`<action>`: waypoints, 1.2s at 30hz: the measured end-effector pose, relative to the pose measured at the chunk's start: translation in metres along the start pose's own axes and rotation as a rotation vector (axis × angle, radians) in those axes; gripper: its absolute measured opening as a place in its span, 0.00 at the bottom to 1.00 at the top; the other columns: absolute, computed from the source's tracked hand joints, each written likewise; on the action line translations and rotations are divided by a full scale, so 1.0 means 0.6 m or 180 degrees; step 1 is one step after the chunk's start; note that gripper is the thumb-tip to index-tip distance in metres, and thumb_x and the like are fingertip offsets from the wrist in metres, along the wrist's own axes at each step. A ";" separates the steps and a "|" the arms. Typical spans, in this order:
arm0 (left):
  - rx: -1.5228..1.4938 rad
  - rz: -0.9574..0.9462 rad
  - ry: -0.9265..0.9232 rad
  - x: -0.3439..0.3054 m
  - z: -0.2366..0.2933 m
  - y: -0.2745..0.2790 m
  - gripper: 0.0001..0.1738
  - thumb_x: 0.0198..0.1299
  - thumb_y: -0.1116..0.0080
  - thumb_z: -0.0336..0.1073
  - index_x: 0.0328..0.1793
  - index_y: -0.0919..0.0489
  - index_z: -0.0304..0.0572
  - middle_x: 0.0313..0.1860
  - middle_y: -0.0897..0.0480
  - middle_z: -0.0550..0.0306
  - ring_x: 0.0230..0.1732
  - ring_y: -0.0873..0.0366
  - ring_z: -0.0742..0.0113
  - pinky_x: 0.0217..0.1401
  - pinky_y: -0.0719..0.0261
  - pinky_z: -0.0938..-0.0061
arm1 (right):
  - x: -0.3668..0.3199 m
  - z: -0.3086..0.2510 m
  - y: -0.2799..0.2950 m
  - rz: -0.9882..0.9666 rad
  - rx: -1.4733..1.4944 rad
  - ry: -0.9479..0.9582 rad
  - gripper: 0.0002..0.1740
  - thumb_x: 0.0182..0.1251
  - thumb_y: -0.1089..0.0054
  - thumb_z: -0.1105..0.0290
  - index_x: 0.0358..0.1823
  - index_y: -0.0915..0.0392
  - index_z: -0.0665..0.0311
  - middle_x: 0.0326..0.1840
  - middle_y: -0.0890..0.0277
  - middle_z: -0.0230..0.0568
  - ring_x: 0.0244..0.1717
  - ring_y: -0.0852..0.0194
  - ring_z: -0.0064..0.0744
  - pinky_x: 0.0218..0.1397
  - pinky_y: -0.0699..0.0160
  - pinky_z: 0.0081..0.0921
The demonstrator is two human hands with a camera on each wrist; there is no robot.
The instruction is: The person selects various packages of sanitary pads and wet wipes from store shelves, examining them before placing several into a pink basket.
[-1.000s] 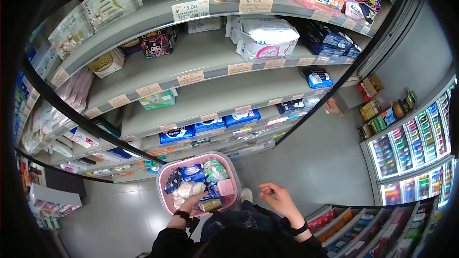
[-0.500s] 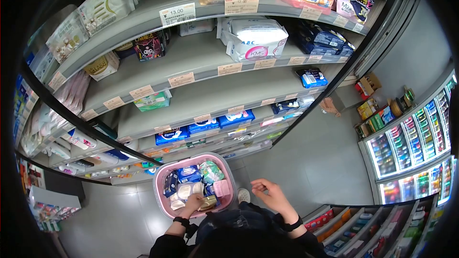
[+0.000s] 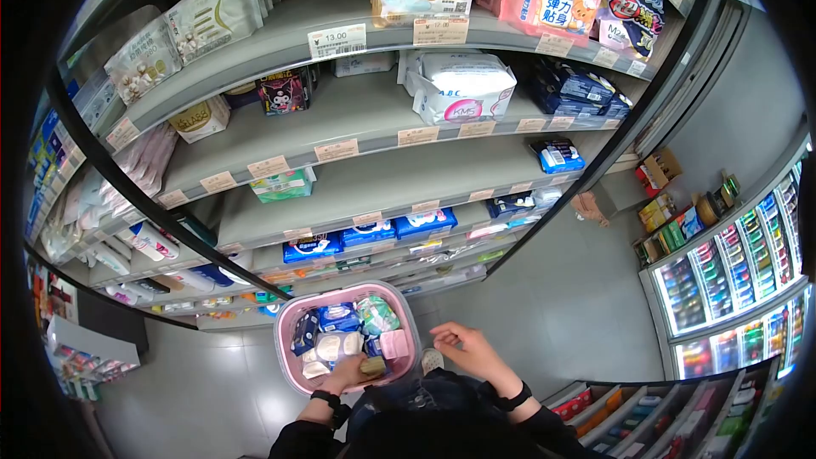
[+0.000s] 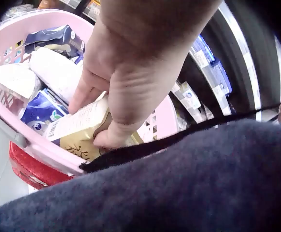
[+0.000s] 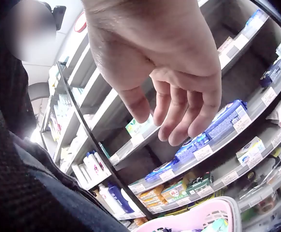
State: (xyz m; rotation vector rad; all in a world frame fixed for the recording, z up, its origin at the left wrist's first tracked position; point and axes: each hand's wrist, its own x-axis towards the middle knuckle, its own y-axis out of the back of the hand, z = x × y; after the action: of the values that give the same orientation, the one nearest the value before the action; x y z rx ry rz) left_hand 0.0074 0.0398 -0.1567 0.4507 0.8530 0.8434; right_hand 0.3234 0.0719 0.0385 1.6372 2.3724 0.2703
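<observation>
A pink plastic basket point(image 3: 410, 310) stands on the floor before me, filled with soft packs. My left hand point(image 3: 344, 371) reaches into its near side. There it grips a gold and white pack point(image 4: 77, 131), thumb on one face and fingers on the other, as the left wrist view shows. Beside that hand lie white packs point(image 3: 331, 347), a blue pack point(image 3: 338, 316), a green and white pack point(image 3: 377, 314) and a small pink pack point(image 3: 393, 343). To the right of the basket, my right hand point(image 3: 467, 348) hovers with loosely bent fingers, holding nothing.
Curved grey shelves point(image 3: 374, 172) rise in front, bearing pads, wipes and price tags. A white ABC pack point(image 3: 463, 89) sits mid-height; blue packs point(image 3: 368, 234) line a lower shelf. At right are lit drink coolers point(image 3: 731, 246) and a low slanted rack point(image 3: 646, 416). A shoe point(image 3: 432, 360) shows beside the basket.
My left hand has moved from stretching over the packs to gripping the gold and white pack at the basket's near side. The right hand has drifted slightly left towards the basket.
</observation>
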 end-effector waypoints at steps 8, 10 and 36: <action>-0.2342 0.0930 0.0184 -0.026 0.070 0.166 0.23 0.54 0.37 0.36 0.54 0.31 0.43 0.34 0.19 0.53 0.35 0.18 0.65 0.37 0.21 0.70 | 0.011 0.008 0.008 -0.0062 0.0017 0.0012 0.18 0.65 0.38 0.71 0.56 0.25 0.64 0.42 0.20 0.39 0.41 0.21 0.28 0.48 0.22 0.26; -0.2948 0.1047 -0.0056 -0.051 0.142 0.220 0.15 0.58 0.41 0.31 0.52 0.28 0.43 0.36 0.20 0.63 0.37 0.23 0.77 0.37 0.25 0.79 | 0.018 0.007 0.008 -0.0077 0.0051 0.0050 0.20 0.65 0.38 0.71 0.58 0.27 0.63 0.45 0.20 0.39 0.42 0.21 0.27 0.49 0.23 0.26; -0.2310 0.1509 -0.0829 -0.105 0.329 0.280 0.46 0.48 0.23 0.38 0.61 0.47 0.33 0.55 0.29 0.44 0.58 0.29 0.62 0.59 0.28 0.68 | 0.040 -0.105 -0.018 -0.0407 0.0661 0.0722 0.39 0.56 0.28 0.74 0.69 0.37 0.65 0.62 0.29 0.42 0.55 0.24 0.29 0.57 0.24 0.27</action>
State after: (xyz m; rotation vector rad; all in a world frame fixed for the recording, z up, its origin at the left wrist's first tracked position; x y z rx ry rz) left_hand 0.0647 0.0863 0.0999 0.1061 0.1547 1.4191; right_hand 0.2864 0.0899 0.0932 1.6067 2.7452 0.2003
